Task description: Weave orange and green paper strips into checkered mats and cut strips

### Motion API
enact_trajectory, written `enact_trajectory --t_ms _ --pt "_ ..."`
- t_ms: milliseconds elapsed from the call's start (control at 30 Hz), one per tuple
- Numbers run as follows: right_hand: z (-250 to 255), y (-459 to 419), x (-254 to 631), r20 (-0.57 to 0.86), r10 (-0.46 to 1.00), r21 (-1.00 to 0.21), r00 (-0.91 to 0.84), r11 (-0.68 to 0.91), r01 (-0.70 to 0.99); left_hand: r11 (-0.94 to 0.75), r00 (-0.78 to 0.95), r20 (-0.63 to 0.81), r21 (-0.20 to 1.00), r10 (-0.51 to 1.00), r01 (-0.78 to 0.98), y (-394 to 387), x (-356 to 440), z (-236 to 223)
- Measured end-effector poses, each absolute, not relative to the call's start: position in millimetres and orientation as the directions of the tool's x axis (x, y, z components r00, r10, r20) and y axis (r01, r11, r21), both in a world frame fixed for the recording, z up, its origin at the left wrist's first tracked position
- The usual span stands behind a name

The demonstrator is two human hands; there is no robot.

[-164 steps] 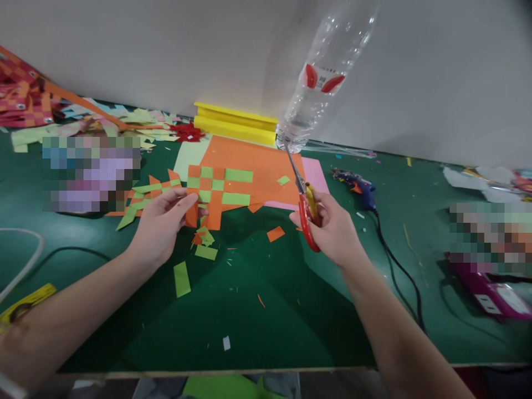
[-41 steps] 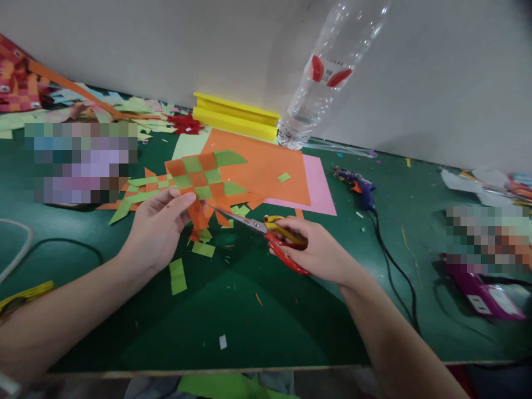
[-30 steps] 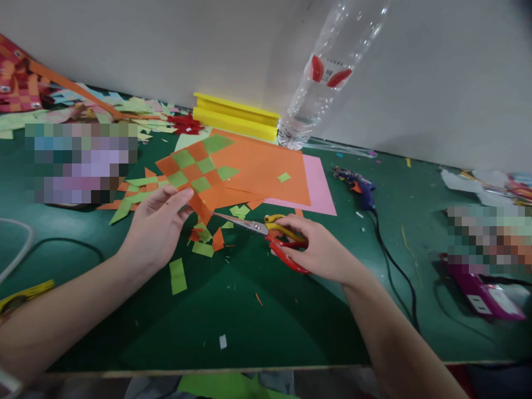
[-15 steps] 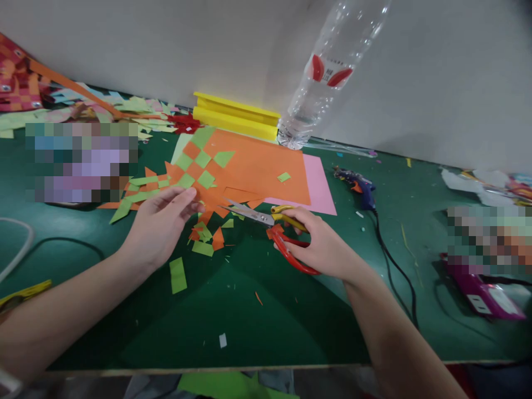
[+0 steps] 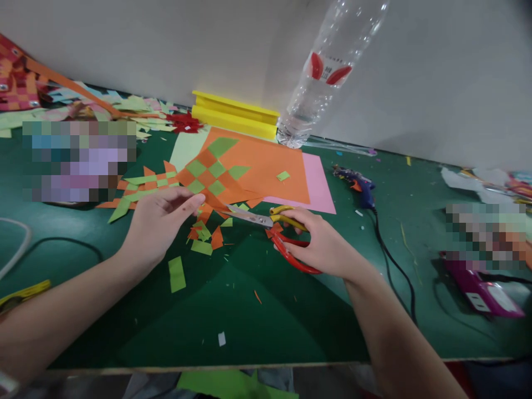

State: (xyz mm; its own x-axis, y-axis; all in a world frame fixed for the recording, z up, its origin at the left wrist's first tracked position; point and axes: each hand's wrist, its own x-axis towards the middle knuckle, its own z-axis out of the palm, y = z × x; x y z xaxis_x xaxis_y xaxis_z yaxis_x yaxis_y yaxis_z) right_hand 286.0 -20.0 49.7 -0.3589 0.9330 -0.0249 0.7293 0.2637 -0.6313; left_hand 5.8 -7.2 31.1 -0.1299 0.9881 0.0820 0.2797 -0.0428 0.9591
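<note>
Pinched between the thumb and fingers of my left hand [image 5: 160,224] is a woven orange and green paper piece [image 5: 206,172], tilted, with strip ends sticking out. My right hand [image 5: 322,238] grips a pair of scissors [image 5: 260,219] with one yellow and one red handle. Their blades point left and reach the lower strip of the woven piece near my left fingertips. Another woven paper piece [image 5: 153,182] lies on the table behind my left hand. Beneath the blades lie several green and orange paper scraps [image 5: 202,246].
Orange sheets [image 5: 270,166] and a pink sheet [image 5: 320,183] lie behind the hands. Farther back are a folded yellow strip [image 5: 235,116] and a clear plastic bottle [image 5: 318,83]. A blue glue gun [image 5: 361,188] with a black cord rests at right, near a purple power strip [image 5: 477,288].
The scissors came from the upright position down and left to the woven piece. That piece was tilted and turned in my left hand. An orange cut-off has dropped among the scraps.
</note>
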Motion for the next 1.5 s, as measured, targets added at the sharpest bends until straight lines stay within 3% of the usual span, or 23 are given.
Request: enact_trajectory --t_ms 533,767,900,1033,1133,1267,1367,1500 --pt "52 -20 285 -0.146 0.918 -0.582 -0.369 0.222 0.782 -0.003 -0.108 0.035 0.960 0.994 0.279 -10 8 31" --pt "52 -21 289 -0.175 0.905 -0.523 -0.388 0.249 0.815 0.024 -0.121 -0.007 0.990 0.993 0.139 -7 6 24" --pt "54 -23 288 -0.154 0.878 -0.554 -0.453 0.303 0.775 0.021 -0.111 -0.012 0.996 0.994 0.085 -5 5 23" --pt "57 -23 287 -0.136 0.880 -0.654 -0.455 0.266 0.709 0.013 -0.082 -0.001 0.989 0.997 0.147 -3 5 25" --pt "56 -21 288 -0.100 0.922 -0.759 -0.375 0.173 0.628 0.018 -0.066 -0.005 0.979 0.998 0.201 -3 5 25" --pt "51 -16 290 -0.016 0.990 -0.836 -0.137 0.062 0.546 0.015 -0.051 -0.003 0.974 0.999 0.225 -2 5 22" --pt "46 -10 293 0.034 0.998 -0.866 0.043 0.008 0.500 0.021 -0.031 -0.014 0.970 0.999 0.244 -2 4 22" --pt "36 -3 301 0.085 0.987 -0.840 0.137 -0.003 0.543 0.040 -0.037 -0.032 0.971 0.999 0.235 -3 4 25"
